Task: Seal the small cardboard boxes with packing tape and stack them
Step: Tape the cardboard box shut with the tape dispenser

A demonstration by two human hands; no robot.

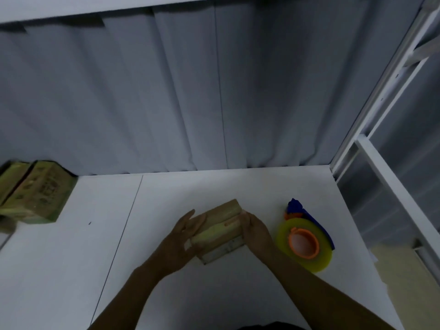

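Brown cardboard is sitting between my two hands: I am holding the small box [221, 225] over the middle of the white table [71, 270], its long axis running near to far, with the far end tipping slightly right. My left hand [185, 236] is pressing flat-fingered against its left side, and my right hand [256, 232] is curling its fingers over the right edge. The tape dispenser [304, 244] is lying just right of the right hand, so I judge that hand the nearer one for taping. The other boxes [35, 191] are sitting far left, well apart.
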